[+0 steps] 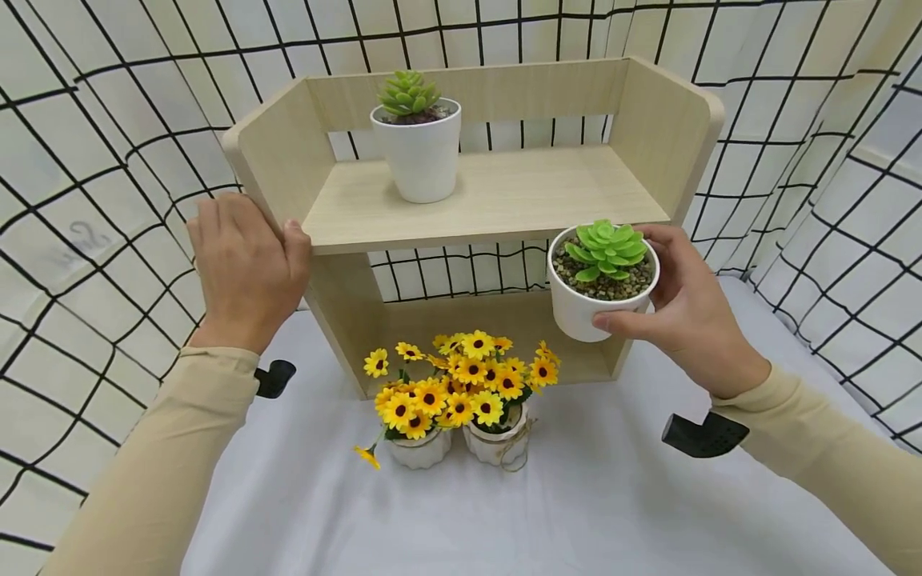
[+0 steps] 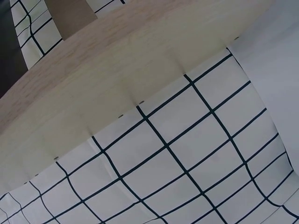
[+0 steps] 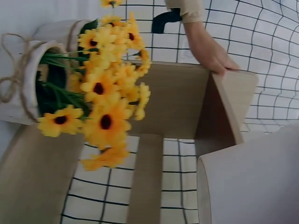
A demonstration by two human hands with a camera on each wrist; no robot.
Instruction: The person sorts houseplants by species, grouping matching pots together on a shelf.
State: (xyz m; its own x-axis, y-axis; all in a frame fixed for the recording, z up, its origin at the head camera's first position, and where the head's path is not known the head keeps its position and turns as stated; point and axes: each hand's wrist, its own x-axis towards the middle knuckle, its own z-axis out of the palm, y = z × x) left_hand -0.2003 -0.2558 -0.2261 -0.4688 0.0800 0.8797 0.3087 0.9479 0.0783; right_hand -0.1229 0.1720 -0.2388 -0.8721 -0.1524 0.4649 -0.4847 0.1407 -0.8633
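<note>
My right hand point(image 1: 684, 308) grips a white pot with a green succulent point(image 1: 605, 276), thumb on its near side and fingers behind the rim. The pot is at the front edge of the upper board, toward the right, and its wall fills the lower right of the right wrist view. My left hand point(image 1: 248, 260) holds the left side panel point(image 1: 277, 152) of a light wooden two-tier shelf point(image 1: 504, 192), thumb at the front edge. A second succulent in a white pot point(image 1: 421, 152) stands upright on the upper board, left of centre.
Two pots of yellow artificial flowers point(image 1: 461, 384) stand on the white cloth point(image 1: 461, 520) before the lower compartment; one pot point(image 1: 497, 444) has twine round it. Black wire grid point(image 1: 814, 192) over white sheeting surrounds the shelf at the back and sides.
</note>
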